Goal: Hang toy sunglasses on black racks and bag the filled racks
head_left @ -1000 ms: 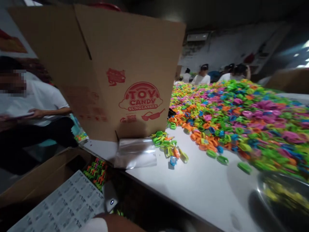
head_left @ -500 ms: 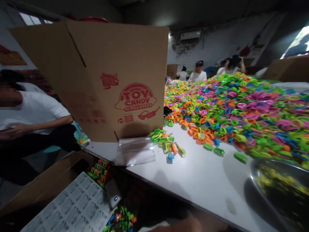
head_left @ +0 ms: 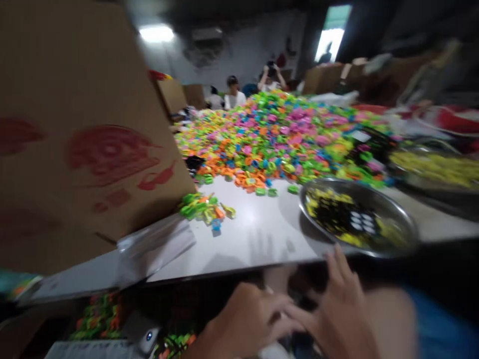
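My left hand (head_left: pixel 243 319) and my right hand (head_left: pixel 337 304) are close together at the bottom of the blurred head view, below the near edge of the white table (head_left: pixel 258 239). The left hand's fingers curl toward the right hand, whose fingers stretch leftward over something dark. Blur hides whether either hand holds anything. Just beyond my right hand, a metal bowl (head_left: pixel 396 219) with yellow and dark pieces sits on the table edge. A huge pile of colourful plastic toy pieces (head_left: pixel 269 134) covers the far table.
A tall cardboard box (head_left: pixel 86 149) with red print stands at the left, with clear plastic bags (head_left: pixel 157 244) at its foot. A small green cluster (head_left: pixel 202 207) lies nearby. A second bowl (head_left: pixel 437 169) is at the right. Other people (head_left: pixel 234 94) sit far back.
The view has swung right and down. Both my hands have come into view below the table edge, and the metal bowl now sits near the middle instead of the right corner.
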`<state>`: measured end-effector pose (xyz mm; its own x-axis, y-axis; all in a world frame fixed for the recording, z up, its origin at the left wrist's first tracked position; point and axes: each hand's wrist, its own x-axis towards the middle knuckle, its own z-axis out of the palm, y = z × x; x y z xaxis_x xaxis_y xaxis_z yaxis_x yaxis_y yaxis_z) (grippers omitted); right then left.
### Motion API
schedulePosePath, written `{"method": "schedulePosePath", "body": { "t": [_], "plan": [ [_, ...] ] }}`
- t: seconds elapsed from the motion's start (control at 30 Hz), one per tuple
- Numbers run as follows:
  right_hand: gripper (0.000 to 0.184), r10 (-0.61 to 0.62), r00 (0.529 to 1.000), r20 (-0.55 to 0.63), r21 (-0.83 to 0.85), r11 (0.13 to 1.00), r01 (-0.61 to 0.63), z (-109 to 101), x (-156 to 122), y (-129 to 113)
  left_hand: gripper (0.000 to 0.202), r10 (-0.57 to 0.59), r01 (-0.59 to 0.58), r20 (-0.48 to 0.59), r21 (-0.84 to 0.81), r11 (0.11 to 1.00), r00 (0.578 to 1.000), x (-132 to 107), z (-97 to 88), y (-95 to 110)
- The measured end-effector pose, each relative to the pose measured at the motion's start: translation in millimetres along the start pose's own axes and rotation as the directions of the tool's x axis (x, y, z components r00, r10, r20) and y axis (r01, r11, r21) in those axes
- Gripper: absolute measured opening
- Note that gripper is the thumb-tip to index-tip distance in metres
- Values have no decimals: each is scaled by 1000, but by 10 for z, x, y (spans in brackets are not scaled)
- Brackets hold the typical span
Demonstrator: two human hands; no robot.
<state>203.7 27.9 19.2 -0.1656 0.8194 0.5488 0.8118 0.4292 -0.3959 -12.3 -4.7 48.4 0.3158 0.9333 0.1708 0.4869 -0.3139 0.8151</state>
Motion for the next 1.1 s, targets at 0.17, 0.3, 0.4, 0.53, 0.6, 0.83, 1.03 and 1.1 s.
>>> {"method": "schedulePosePath", "body": {
  "t": [0.17, 0.3, 0.4, 0.53, 0.6, 0.83, 1.03, 1.1],
  "plan": [
    [128, 310, 951, 13, 384, 876, -291, -217, 89, -266, 10, 55, -72, -85, -216, 974, 995, 179, 13, 278],
    [123, 509, 840, 190, 676, 552, -488, -233, -77, -277, 19, -15, 19, 13, -538, 843, 1000, 206, 168, 282],
    [109, 495, 776, 392, 811, 212, -545, -215, -220, -250, 24, -6, 119, 171, -658, 744, 985, 201, 266, 180],
    [95, 338, 730, 594, 803, -200, -561, -86, -355, -153, 23, 20, 154, 248, -660, 735, 969, 265, 317, 70],
    [94, 213, 740, 638, 752, -377, -540, 26, -408, -109, 23, 15, 170, 270, -646, 744, 963, 313, 342, 66],
    [102, -10, 800, 600, 571, -695, -437, 353, -485, -37, 17, -12, 148, 275, -482, 864, 961, 371, 461, 141],
    [89, -118, 808, 577, 520, -711, -474, 464, -517, 27, 18, 1, 109, 273, -388, 915, 962, 355, 466, 205],
    [93, -128, 811, 572, 526, -701, -482, 435, -517, 35, 21, 24, 86, 271, -385, 919, 962, 344, 470, 227]
  ]
}}
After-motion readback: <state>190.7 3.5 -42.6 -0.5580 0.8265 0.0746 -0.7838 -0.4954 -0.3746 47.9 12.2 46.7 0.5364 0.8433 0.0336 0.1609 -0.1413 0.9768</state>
